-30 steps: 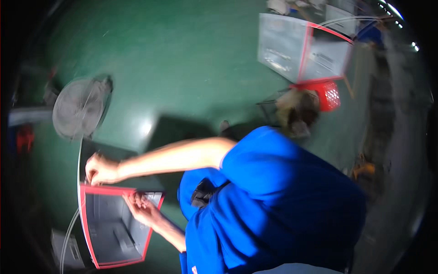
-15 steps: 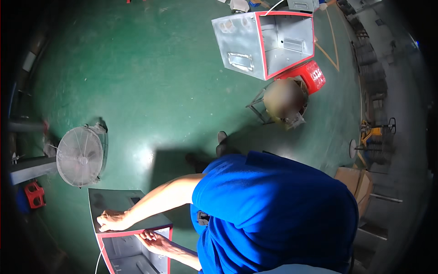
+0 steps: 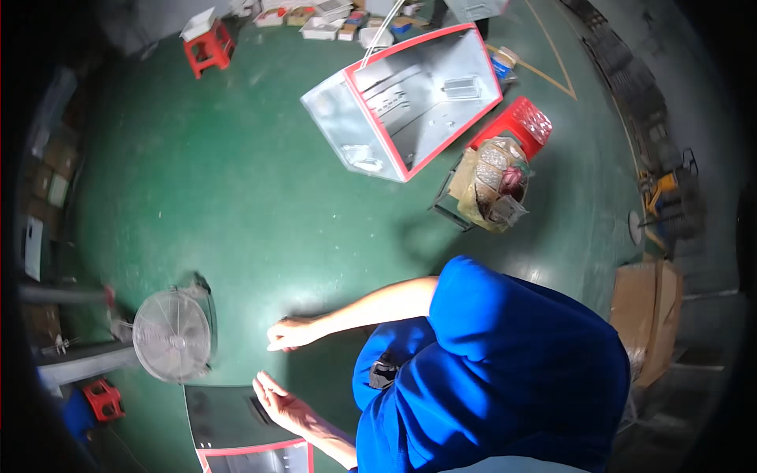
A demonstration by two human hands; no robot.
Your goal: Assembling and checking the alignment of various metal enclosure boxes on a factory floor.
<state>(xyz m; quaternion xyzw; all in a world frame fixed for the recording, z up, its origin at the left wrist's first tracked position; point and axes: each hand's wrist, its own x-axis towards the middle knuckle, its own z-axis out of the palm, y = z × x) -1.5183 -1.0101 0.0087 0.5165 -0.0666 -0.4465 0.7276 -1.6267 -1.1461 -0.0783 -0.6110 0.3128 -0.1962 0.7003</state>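
Observation:
My right hand (image 3: 290, 334) is the upper one in the head view. Its fingers are curled in over the green floor, and anything inside them is hidden. My left hand (image 3: 277, 400), lower down, has its fingers stretched out and is apart from the right. Nothing shows in its grasp. It is beside the near corner of a grey metal cabinet (image 3: 229, 416) with a red-edged opening, a dark slot in its top panel. The lower part of this cabinet runs out of the picture.
Left of my hands a round floor fan (image 3: 172, 335) stands by a red stool (image 3: 104, 400). Farther off, a second red-edged metal cabinet (image 3: 339, 130) stands beside a red stool (image 3: 524, 124) and a stand with a plastic-lined container (image 3: 493, 177). Cardboard (image 3: 635, 315) leans at right.
My right hand has come off the cabinet's top panel, and my left has left the red-edged opening. Both are now farther from the opening. The view has shifted, moving the cabinet lower.

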